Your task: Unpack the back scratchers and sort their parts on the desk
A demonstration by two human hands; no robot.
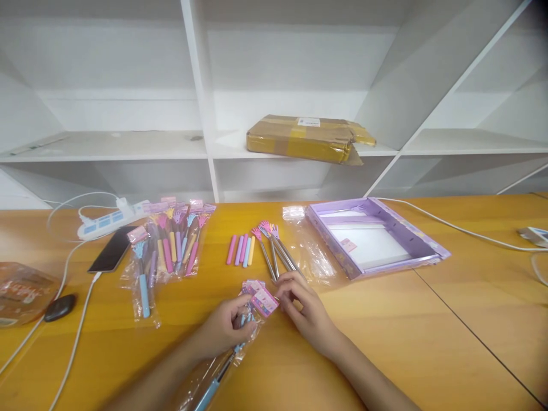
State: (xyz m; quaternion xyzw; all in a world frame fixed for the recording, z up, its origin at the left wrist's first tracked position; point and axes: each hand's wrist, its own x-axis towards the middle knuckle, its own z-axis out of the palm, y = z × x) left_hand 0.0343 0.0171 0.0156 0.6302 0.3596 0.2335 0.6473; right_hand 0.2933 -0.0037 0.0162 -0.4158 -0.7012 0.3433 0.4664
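My left hand [226, 328] is closed around a back scratcher [208, 394] with a blue handle and blue hand-shaped head, inside a clear plastic bag. Pink printed cards [264, 301] stick out above its fingers. Close to the cards' right edge, my right hand [306, 311] has its thumb and fingers pinched together; what they hold is too small to make out. Just beyond it lie several unbagged back scratchers [274, 245] with metal rods and pink, blue and purple heads. Left of these sit several loose coloured handles [241, 250] in a row.
Bagged back scratchers [177, 240] lie at left, by a phone [112, 250] and a power strip [113, 220] with white cables. At right stands a purple box tray [379, 240] beside clear bags [310, 251]. A taped carton [303, 140] rests on the shelf.
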